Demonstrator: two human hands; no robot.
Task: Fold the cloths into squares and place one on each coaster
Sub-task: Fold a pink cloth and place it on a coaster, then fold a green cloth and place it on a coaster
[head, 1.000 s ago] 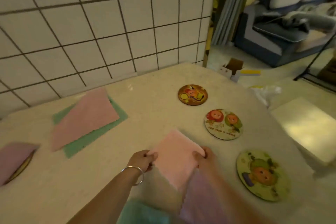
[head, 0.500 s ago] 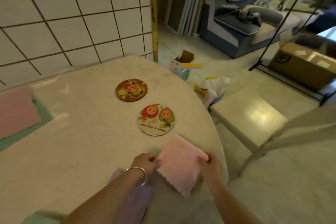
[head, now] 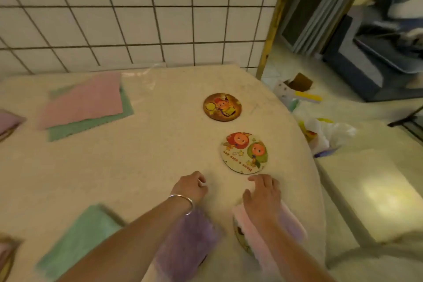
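Folded pink cloth [head: 295, 224] laid over a coaster [head: 239, 233] at the table's [head: 137, 167] near right edge; right hand [head: 263, 199] spread flat above it, gripping nothing, probably smoothing; left hand [head: 191, 186] loosely curled, empty, on bare tabletop; two coasters [head: 244, 153] [head: 222, 106] uncovered along the right edge, awaiting cloths; unfolded pink [head: 84, 101] and green [head: 91, 121] stacked at the far left.

Dim warm light, motion-blurred edges

The folded pink cloth [head: 295, 226] and purple cloth [head: 187, 242] look fluffy and matt; the table [head: 142, 162] is smooth speckled stone, the 2 bare coasters [head: 222, 106] glossy.
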